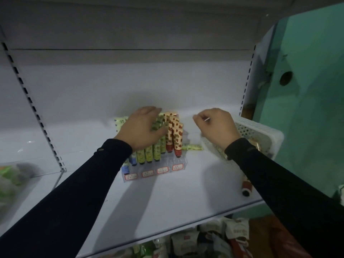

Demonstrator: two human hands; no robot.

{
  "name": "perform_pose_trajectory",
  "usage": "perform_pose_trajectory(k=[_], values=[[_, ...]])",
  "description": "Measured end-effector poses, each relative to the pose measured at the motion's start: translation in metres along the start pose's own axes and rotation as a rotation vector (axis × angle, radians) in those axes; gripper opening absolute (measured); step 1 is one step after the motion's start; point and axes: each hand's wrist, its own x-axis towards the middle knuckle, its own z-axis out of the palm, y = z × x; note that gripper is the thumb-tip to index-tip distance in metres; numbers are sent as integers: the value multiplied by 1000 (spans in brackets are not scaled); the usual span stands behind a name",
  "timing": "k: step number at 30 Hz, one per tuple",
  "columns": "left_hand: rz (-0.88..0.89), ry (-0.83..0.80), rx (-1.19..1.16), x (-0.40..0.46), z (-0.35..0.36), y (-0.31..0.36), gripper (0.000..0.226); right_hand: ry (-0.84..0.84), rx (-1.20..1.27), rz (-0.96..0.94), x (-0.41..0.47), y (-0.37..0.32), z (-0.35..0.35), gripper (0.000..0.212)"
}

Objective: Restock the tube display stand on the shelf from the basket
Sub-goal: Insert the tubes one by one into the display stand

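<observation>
A clear tube display stand (pixel 163 169) with red price labels stands on the white shelf (pixel 167 198). It holds rows of green-patterned tubes (pixel 149 155) and red-patterned tubes (pixel 175 138), caps down. My left hand (pixel 143 125) rests on top of the green tubes, fingers spread over them. My right hand (pixel 216 125) hovers above the left rim of the white perforated basket (pixel 260 131), fingers curled, nothing visible in it. One green tube (pixel 191 147) lies flat behind the stand. A red tube (pixel 246 187) lies loose on the shelf by my right forearm.
A teal wall (pixel 307 90) stands right of the basket. Packaged goods (pixel 214 237) fill the shelf below. A blurred bag of green items (pixel 11 179) sits in the bay to the left, past the slotted upright (pixel 37 116).
</observation>
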Motion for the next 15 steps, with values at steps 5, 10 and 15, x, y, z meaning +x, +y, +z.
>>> perform_pose_trajectory(k=[5, 10, 15], values=[[103, -52, -73, -6, 20, 49, 60, -118, -52, 107, -38, 46, -5, 29], [156, -186, -73, -3, 60, 85, 63, -256, -116, 186, -72, 72, 0, 36], [110, -346, 14, 16, 103, 99, 56, -364, -109, 195, -80, 87, 1, 41]])
